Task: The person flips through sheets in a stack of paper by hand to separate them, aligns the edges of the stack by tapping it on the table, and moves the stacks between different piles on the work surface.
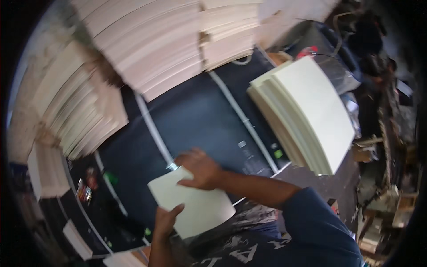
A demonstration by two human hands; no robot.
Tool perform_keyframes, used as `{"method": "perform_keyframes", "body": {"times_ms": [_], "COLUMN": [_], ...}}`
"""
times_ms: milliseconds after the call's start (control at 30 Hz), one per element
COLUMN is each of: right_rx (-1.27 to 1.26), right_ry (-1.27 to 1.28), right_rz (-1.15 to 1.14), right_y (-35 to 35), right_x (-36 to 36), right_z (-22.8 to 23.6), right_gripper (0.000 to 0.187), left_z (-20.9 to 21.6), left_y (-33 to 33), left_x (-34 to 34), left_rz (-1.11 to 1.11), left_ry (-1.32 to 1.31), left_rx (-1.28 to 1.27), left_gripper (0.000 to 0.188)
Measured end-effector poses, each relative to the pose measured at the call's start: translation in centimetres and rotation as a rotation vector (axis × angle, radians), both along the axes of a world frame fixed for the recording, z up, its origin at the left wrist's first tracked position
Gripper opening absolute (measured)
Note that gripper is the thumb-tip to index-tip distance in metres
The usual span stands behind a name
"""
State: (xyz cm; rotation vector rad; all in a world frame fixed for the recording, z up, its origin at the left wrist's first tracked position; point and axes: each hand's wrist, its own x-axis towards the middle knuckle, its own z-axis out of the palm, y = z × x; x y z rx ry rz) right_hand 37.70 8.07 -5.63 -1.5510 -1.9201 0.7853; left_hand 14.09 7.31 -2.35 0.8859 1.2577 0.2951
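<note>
A pale cream block or sheet of paper [200,209] lies tilted close in front of my body; its thickness is hard to tell. My left hand [165,222] grips its near left side, with the thumb on top and the fingers hidden beneath. At the far edge, my right hand [200,169] holds the same paper, thumb lying across its top face and fingers curled beyond the edge, slightly blurred. Under it is a black tabletop [191,115] with pale stripes.
Tall stacks of paper stand at the far side [147,49] and the left [84,107]. To the right is a large cream stack [311,111]. Small shiny packets [86,187] lie at left. Cluttered wood and scraps [382,196] fill the far right.
</note>
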Motion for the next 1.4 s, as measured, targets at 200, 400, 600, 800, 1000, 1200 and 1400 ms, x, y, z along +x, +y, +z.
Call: {"method": "perform_keyframes", "body": {"times_ms": [200,400,600,800,1000,1200,1400], "right_rx": [0.245,0.040,0.261,0.225,0.092,-0.306,-0.520], "right_ry": [-0.100,-0.011,0.249,0.400,0.083,0.866,0.908], "right_rz": [0.006,0.127,-0.099,-0.605,-0.126,-0.217,-0.462], "right_y": [-0.7,-7.4,-9.3,-7.4,-7.8,-6.2,-3.1], "right_x": [-0.9,-3.6,-3.0,-1.8,4.8,2.9,5.3], "right_z": [0.3,2.0,0.5,0.4,15.2,4.9,-3.3], "right_gripper": [0.073,0.084,0.061,0.071,0.081,0.059,0.051], "left_z": [-0.4,-1.6,-1.2,1.3,11.3,13.2,1.2], "left_y": [0.7,-0.5,-0.6,-1.3,3.6,9.4,1.0], "left_x": [-0.7,-0.4,-0.3,-1.1,-0.6,7.6,9.7], "left_rz": [0.027,0.106,0.057,0.004,-0.614,-1.167,-0.746], "left_ry": [-0.058,-0.149,-0.139,-0.151,0.037,0.505,0.818], "left_rx": [-0.020,0.078,0.039,0.305,0.491,0.825,1.222], "left_gripper": [0.045,0.044,0.043,0.041,0.039,0.059,0.063]}}
